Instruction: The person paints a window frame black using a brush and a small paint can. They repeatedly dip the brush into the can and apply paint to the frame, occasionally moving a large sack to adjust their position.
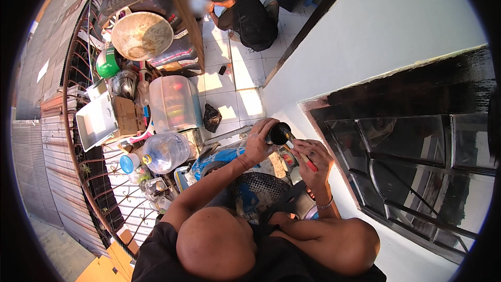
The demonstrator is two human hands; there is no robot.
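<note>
My left hand (pixel 259 142) is wrapped round a small black can (pixel 280 133), tilted so that its dark opening faces me. A paintbrush (pixel 311 166) with a red-ended handle is gripped in my right hand (pixel 316 161). Its bristle end reaches the can's mouth; the bristles are hard to make out against the dark inside. Both hands are close together above my bent knees. Just right of them stands a black-painted window frame (pixel 381 100) with glass panes, set in a pale wall (pixel 386 21).
Below my hands lie a blue-covered item (pixel 216 161) and a dark speckled surface (pixel 261 190). To the left are a large water bottle (pixel 169 152), a clear plastic bin (pixel 174 105) and a black plastic bag (pixel 212 118). Farther off a person (pixel 254 23) crouches on the tiles. A metal railing (pixel 78 162) runs along the left.
</note>
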